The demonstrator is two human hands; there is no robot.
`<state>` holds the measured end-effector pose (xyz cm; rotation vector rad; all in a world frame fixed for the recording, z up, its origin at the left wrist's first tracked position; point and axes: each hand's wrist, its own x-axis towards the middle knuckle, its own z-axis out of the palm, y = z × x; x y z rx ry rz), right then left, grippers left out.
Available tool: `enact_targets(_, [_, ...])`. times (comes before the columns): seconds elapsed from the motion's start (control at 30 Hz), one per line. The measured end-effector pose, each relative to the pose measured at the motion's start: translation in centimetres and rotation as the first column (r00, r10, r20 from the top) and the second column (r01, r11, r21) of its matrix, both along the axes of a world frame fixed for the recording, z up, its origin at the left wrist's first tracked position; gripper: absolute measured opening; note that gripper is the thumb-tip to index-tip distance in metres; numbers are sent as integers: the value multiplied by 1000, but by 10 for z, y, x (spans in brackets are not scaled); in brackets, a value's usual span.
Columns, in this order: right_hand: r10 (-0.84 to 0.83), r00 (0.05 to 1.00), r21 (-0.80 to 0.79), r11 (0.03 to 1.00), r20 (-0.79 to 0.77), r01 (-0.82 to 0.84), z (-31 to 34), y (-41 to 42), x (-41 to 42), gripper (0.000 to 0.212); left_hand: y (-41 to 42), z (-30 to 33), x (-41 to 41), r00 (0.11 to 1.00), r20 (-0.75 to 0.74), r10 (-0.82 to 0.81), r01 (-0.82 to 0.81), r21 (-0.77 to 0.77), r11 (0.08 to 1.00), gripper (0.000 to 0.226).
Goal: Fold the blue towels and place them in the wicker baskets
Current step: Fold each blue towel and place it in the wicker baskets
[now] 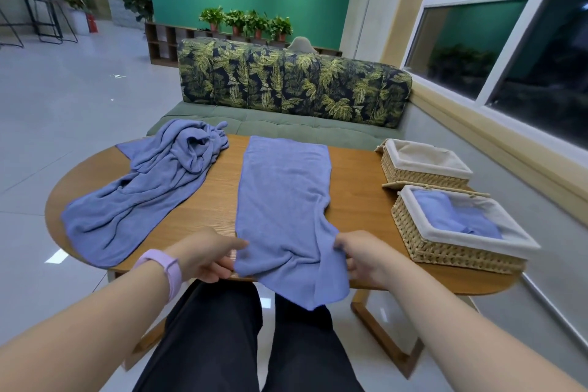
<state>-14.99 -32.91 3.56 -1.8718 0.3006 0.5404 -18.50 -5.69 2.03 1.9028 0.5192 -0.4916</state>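
Observation:
A long blue towel (283, 194) lies flat down the middle of the wooden table (359, 194), its near end hanging over the front edge. My left hand (206, 254) pinches the towel's near left corner and my right hand (362, 256) grips its near right edge. A crumpled heap of blue towels (143, 191) sits on the table's left side. At the right stand two lined wicker baskets: the near basket (451, 251) holds a folded blue towel (451, 216), and nothing shows inside the far basket (423, 173).
A leaf-print sofa (292, 86) runs behind the table, with a window wall at the right. My legs in dark trousers are under the front edge. Tiled floor spreads out to the left.

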Motion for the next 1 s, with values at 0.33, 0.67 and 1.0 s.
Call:
enact_targets(0.33, [-33,996,-1,999,-80,33,-23,-59,-11,19,-4,-1,6,992,-77,-99,116,264,958,21])
enact_targets(0.67, [81,997,-87,993,-9,-81,-35,-73,-20,18,34,-5,-16,972,-187,-140,172,170,970,10])
enact_targets(1.0, [-36,999,79,996,30,34,-61,-65,-48,10,39,-14,-33,963,-161,-215,249,239,939,15])
